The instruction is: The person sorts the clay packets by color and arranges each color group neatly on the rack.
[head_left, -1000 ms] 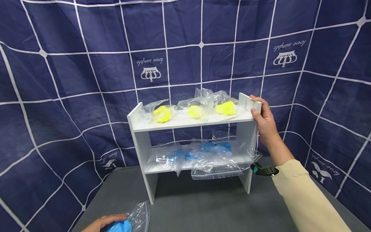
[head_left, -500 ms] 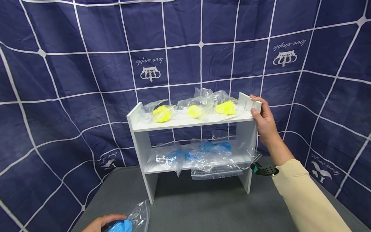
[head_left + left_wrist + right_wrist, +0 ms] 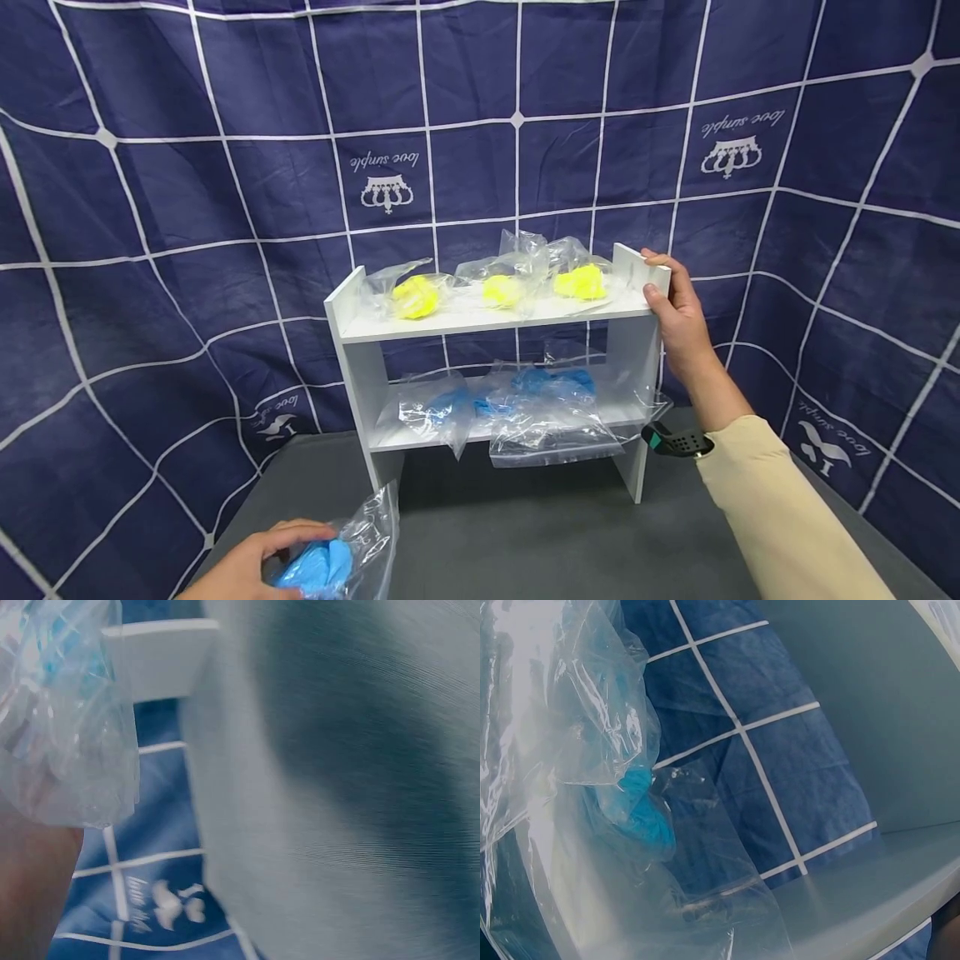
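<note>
My left hand (image 3: 243, 565), low in the head view, grips a clear plastic bag (image 3: 375, 527) with a crumpled blue item inside. Thumb and fingers curve around the blue bundle, and the bag's loose end sticks up to the right. In the left wrist view, the same bag (image 3: 75, 757) fills the upper left. My right hand (image 3: 682, 327) holds the top of the right side panel of a white two-tier shelf (image 3: 480, 327), thumb in front. The lower tier bears several clear bags (image 3: 551, 421) with blue contents; one blue piece (image 3: 641, 814) shows in the right wrist view.
Along the top tier lie clear bags with yellow contents (image 3: 415, 297), the middle one (image 3: 501, 292) and the right one (image 3: 581, 283) standing close together. The shelf stands on a dark grey surface (image 3: 517, 542). Blue gridded cloth (image 3: 465, 92) hangs behind and at the sides.
My left hand has come up and slightly right with the bagged blue item, showing more of it. My right hand keeps its hold on the shelf. The head view has shifted slightly.
</note>
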{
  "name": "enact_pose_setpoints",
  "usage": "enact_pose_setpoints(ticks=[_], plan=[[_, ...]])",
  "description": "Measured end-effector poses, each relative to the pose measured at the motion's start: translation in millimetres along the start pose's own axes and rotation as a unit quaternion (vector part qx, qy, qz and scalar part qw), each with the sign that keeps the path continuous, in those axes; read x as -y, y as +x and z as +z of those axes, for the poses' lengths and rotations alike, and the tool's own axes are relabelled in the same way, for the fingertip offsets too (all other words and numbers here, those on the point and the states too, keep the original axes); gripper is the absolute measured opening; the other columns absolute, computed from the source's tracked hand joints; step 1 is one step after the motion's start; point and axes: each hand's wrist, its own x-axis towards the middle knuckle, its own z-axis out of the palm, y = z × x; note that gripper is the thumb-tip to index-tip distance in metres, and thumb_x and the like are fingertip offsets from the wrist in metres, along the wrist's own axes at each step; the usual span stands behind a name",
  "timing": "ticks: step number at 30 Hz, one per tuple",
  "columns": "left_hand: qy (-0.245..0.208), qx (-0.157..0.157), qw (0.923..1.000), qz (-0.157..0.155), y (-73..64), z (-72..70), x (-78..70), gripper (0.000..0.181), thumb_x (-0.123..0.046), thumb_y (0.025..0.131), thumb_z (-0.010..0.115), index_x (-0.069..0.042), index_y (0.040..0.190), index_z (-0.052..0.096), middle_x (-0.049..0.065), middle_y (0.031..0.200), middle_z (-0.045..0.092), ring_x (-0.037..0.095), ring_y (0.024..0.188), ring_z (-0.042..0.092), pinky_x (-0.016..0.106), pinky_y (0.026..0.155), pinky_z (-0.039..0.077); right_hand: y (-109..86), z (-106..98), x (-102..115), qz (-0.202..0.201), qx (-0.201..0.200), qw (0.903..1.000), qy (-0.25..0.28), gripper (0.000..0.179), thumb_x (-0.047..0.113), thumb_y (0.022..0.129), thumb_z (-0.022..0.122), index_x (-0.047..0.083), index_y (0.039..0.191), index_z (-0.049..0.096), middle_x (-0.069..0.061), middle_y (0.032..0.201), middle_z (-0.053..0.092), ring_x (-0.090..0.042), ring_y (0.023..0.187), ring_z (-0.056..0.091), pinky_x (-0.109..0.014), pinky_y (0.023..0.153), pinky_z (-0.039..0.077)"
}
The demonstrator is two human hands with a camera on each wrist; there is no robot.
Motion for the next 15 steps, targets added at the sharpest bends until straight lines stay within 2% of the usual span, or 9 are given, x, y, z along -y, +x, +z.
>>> enact_pose_setpoints(ticks=[6, 8, 12, 13, 15], plan=[[0.064, -0.038, 0.9972, -0.002, 0.0, -11.7, -42.0, 0.057, -0.022, 0.085, 0.077, -0.027, 0.139, 0.057, -0.014, 0.137, 0.055, -0.008, 0.112, 0.046, 0.017, 0.077, 0.041, -0.7, 0, -1, 0.001, -0.002, 1.0000, 0.000, 0.031, 0.005, 0.104, 0.043, 0.017, 0.131, 0.053, 0.000, 0.156, 0.039, -0.010, 0.140, 0.034, -0.017, 0.102, 0.033], [0.095, -0.064, 0.9931, 0.025, 1.1, -13.8, -55.2, 0.057, -0.023, 0.084, 0.079, -0.027, 0.137, 0.059, -0.013, 0.136, 0.057, -0.008, 0.116, 0.048, 0.016, 0.079, 0.043, -0.4, 1, -1, 0.002, 0.000, 1.0000, -0.002, 0.031, 0.005, 0.104, 0.043, 0.016, 0.131, 0.052, -0.001, 0.157, 0.039, -0.010, 0.140, 0.034, -0.017, 0.103, 0.033], [0.160, -0.129, 0.9747, 0.088, 8.2, -17.2, -78.6, 0.059, -0.026, 0.078, 0.085, -0.027, 0.132, 0.063, -0.013, 0.132, 0.061, -0.009, 0.118, 0.050, 0.016, 0.081, 0.047, 0.0, 1, -1, 0.001, -0.004, 1.0000, -0.007, 0.031, 0.005, 0.104, 0.043, 0.017, 0.131, 0.052, -0.001, 0.157, 0.039, -0.010, 0.139, 0.035, -0.016, 0.102, 0.033], [0.171, -0.145, 0.9691, 0.104, 10.9, -18.3, -83.7, 0.059, -0.025, 0.076, 0.087, -0.027, 0.130, 0.064, -0.012, 0.131, 0.062, -0.008, 0.116, 0.051, 0.016, 0.080, 0.047, -0.1, 1, 0, 0.001, -0.005, 1.0000, -0.007, 0.031, 0.005, 0.104, 0.043, 0.017, 0.131, 0.052, -0.001, 0.157, 0.039, -0.010, 0.139, 0.035, -0.016, 0.102, 0.033], [0.175, -0.163, 0.9637, 0.118, 16.4, -21.7, -93.7, 0.060, -0.024, 0.074, 0.088, -0.026, 0.129, 0.065, -0.012, 0.130, 0.063, -0.008, 0.112, 0.051, 0.017, 0.078, 0.046, -0.1, 0, 0, 0.001, -0.007, 1.0000, -0.006, 0.031, 0.005, 0.104, 0.043, 0.017, 0.131, 0.052, 0.000, 0.156, 0.039, -0.010, 0.138, 0.035, -0.017, 0.102, 0.033]])
